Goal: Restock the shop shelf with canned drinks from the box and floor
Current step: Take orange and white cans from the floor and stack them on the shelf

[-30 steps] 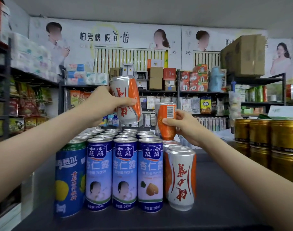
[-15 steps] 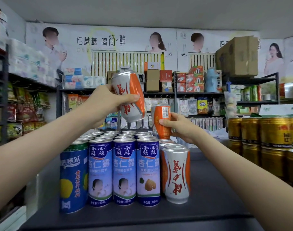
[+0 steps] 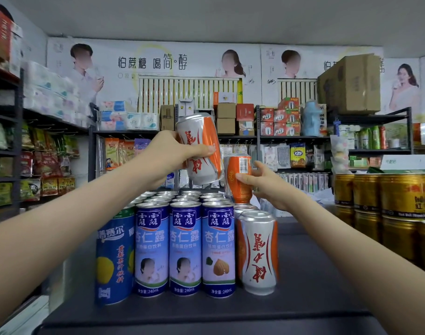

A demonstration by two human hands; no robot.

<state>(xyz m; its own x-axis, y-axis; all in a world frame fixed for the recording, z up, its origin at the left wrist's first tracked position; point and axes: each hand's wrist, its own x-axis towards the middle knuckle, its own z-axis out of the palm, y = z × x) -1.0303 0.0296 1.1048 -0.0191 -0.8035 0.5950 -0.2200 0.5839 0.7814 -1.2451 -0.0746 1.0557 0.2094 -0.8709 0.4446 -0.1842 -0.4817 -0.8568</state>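
The left hand (image 3: 172,153) wraps a tilted silver-orange can (image 3: 201,146), held up beside the right hand (image 3: 267,187), which curls round an upright orange can (image 3: 239,182) above the shelf (image 3: 303,298); both cans seem rigid, slick and probably full, best gripped mid-body.

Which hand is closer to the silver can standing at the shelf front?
Right. The right hand, gripping an orange can, is above the standing can; the left hand, gripping a tilted can, is higher and leftward.
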